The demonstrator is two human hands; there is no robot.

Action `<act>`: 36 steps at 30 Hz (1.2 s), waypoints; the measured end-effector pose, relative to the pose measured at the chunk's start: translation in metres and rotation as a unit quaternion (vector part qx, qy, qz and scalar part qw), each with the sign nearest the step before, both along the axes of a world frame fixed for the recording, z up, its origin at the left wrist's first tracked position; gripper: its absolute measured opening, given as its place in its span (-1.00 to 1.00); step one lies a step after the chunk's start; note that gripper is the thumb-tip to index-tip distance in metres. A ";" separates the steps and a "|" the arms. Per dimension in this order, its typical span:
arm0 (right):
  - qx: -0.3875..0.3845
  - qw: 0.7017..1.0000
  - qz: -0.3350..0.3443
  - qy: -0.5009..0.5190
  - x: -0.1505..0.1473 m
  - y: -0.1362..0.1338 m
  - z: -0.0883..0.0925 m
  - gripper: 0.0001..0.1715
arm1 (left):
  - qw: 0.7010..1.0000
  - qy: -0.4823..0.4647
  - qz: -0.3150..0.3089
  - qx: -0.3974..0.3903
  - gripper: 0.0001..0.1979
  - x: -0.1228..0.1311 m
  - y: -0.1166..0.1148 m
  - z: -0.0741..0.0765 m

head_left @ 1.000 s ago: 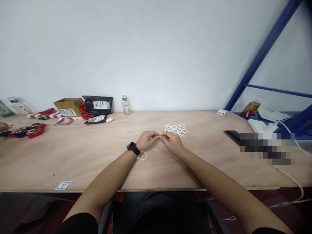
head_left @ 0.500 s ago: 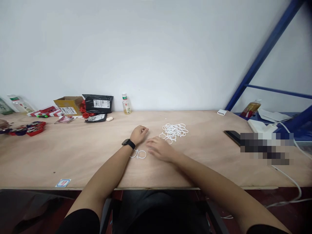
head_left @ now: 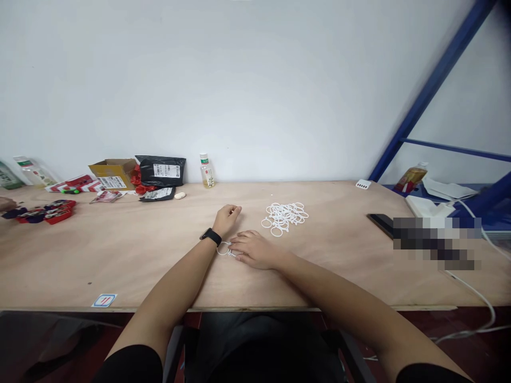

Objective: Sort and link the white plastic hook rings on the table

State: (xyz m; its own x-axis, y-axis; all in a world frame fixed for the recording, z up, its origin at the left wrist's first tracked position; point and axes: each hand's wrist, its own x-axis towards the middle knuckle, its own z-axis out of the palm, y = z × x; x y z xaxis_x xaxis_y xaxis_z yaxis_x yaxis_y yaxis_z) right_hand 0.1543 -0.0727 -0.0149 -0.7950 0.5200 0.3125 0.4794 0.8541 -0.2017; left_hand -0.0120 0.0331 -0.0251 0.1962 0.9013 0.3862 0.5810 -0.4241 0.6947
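Observation:
Several thin white rings (head_left: 288, 213) lie in a loose pile right of centre on the wooden table. My left hand (head_left: 227, 219), with a black watch at the wrist, rests on the table with its fingers curled; what they hold, if anything, is hidden. Just below it, my right hand (head_left: 252, 249) lies palm down with fingers stretched out, over a white ring that it mostly covers. Another white ring (head_left: 222, 248) shows between the watch and my right fingertips.
Along the wall stand a bottle (head_left: 207, 171), a black package (head_left: 162, 170) and an open cardboard box (head_left: 114, 173). Red and dark items (head_left: 59, 211) lie at the left, beside part of another person's hand. A phone (head_left: 379, 224) and white cables are at the right.
My right hand has moved down and left, onto the ring nearest it. My left hand has stayed almost in place. The pile looks the same.

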 end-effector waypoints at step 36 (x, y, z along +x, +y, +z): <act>-0.055 0.951 -0.202 0.227 0.054 0.030 0.011 -0.92 | 0.955 0.117 -0.238 0.131 -0.72 0.023 -0.041 0.017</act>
